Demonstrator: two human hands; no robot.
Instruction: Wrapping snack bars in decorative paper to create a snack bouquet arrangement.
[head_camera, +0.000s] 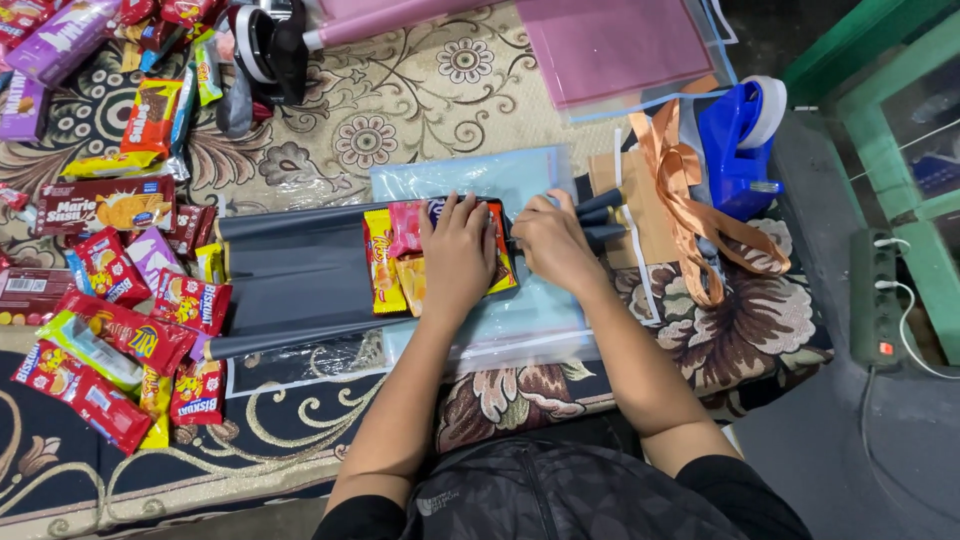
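Seen from above, at centre frame the left hand (457, 248) presses flat, fingers together, on a cluster of snack packets (400, 258) already laid on dark wrapping paper (295, 275). The right hand (550, 240) clamps dark sticks (600, 220) beside them. Many loose snacks (120, 320) remain at left, unpacked.

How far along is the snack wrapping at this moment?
Done: a cluster of snack packets lies on the dark wrapping sheet.
In hand: the left hand presses the packets down; the right hand grips the dark stems at the sheet's end.
Left: the sheet lies open, the orange ribbon and blue tape dispenser unused.
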